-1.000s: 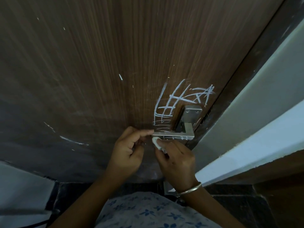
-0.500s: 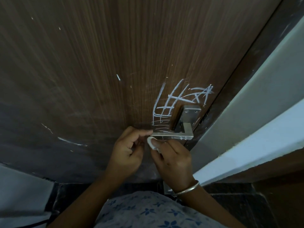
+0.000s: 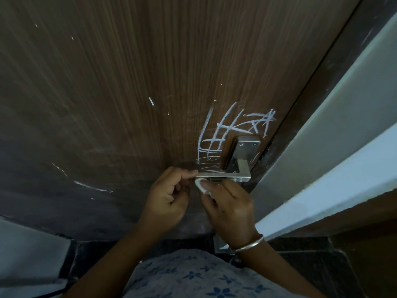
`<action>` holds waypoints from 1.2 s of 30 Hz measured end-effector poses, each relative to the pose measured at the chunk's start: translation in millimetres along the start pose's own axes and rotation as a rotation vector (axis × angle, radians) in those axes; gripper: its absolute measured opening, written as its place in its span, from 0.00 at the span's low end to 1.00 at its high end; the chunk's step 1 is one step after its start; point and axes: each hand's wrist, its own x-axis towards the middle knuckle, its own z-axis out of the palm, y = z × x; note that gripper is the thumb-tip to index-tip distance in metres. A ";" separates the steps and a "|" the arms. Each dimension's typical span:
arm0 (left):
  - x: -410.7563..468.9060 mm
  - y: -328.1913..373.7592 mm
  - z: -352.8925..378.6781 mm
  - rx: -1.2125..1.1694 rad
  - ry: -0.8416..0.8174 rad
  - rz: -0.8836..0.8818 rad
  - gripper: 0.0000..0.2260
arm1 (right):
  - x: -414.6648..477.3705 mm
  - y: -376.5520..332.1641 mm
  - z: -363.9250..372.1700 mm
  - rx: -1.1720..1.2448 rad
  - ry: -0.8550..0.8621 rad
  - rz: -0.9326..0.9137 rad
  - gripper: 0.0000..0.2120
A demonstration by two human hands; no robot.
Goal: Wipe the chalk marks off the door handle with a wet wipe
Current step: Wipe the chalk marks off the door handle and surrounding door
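White chalk marks (image 3: 227, 134), brown door (image 3: 129, 82)

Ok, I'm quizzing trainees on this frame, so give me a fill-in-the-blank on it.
1. The wet wipe is held in the ____ hand.
2. The left hand touches the free end of the door ____.
3. The bracelet sits on the ____ wrist.

Missing: right; handle; right

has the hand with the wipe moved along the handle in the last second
Yes. The right hand and wet wipe slid left along the door handle, away from its plate, toward the lever's free end.
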 end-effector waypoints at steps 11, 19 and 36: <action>-1.9 0.2 1.7 0.007 -0.005 -0.035 0.24 | -1.5 6.4 -3.1 -0.039 0.045 -0.002 0.06; -4.1 -0.1 2.3 0.016 -0.005 -0.035 0.22 | -4.4 9.7 -9.7 -0.044 0.056 0.019 0.07; -8.2 -3.9 0.3 -0.003 -0.020 -0.045 0.21 | -12.8 17.2 -14.6 -0.080 0.014 0.068 0.05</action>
